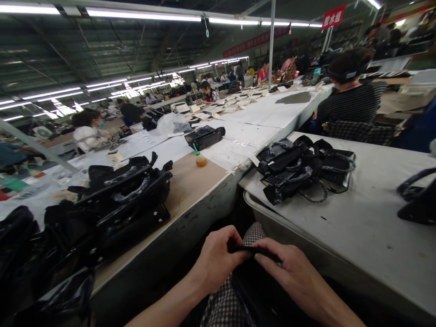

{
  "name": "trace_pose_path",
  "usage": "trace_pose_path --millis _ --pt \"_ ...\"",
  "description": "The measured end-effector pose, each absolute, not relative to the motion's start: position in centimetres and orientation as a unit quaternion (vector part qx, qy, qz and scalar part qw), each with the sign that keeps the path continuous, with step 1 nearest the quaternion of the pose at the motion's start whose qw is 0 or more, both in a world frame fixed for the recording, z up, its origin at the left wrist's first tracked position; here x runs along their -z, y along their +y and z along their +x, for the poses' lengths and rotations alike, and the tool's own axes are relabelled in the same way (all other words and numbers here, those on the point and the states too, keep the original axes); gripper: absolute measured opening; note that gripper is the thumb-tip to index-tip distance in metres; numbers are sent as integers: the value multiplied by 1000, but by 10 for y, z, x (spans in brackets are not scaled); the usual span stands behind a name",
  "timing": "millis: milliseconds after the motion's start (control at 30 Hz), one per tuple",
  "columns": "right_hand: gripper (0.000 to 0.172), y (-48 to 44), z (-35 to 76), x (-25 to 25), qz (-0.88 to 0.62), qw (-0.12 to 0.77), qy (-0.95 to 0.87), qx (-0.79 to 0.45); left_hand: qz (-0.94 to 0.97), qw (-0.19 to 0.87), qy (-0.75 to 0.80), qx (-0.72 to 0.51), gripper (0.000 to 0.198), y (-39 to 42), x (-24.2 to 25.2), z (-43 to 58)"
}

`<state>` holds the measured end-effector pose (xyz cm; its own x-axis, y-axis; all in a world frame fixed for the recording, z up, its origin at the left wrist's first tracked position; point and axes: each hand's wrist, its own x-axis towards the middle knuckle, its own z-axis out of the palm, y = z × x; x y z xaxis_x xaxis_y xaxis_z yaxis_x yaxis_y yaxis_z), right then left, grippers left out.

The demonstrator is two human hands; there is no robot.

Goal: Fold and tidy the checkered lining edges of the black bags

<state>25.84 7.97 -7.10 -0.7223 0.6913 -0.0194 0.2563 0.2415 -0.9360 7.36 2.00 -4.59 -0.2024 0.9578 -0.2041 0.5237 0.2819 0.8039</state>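
Observation:
Both hands pinch the upper edge of a black bag [262,290] that rests on my lap, over checked cloth. My left hand [220,256] grips the edge between thumb and bent fingers. Close beside it, my right hand [289,268] presses the same edge between thumb and fingers. Most of the bag's body is dark, and its lower part runs out of view. To my left lies a heap of black bags [129,195] with plastic-wrapped handles. Another pile of black bags [303,165] sits on the table to my right.
A small bottle of amber liquid [200,160] with a green nozzle stands on the brown board [190,181]. Behind it lies one black bag [204,137]. The right table's edge [272,218] is close to my hands. A person in a striped top [350,104] sits beyond.

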Motion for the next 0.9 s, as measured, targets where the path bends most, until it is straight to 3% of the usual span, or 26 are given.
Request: trace_pose_path --millis 500,700,900 --pt "21 78 249 71 -323 202 -778 -500 508 365 707 -330 26 25 57 81" --pt "19 80 241 69 -316 201 -801 -467 444 492 656 -361 31 11 54 73" --pt "18 86 231 70 -310 199 -817 -444 414 439 693 -395 20 -13 41 72"
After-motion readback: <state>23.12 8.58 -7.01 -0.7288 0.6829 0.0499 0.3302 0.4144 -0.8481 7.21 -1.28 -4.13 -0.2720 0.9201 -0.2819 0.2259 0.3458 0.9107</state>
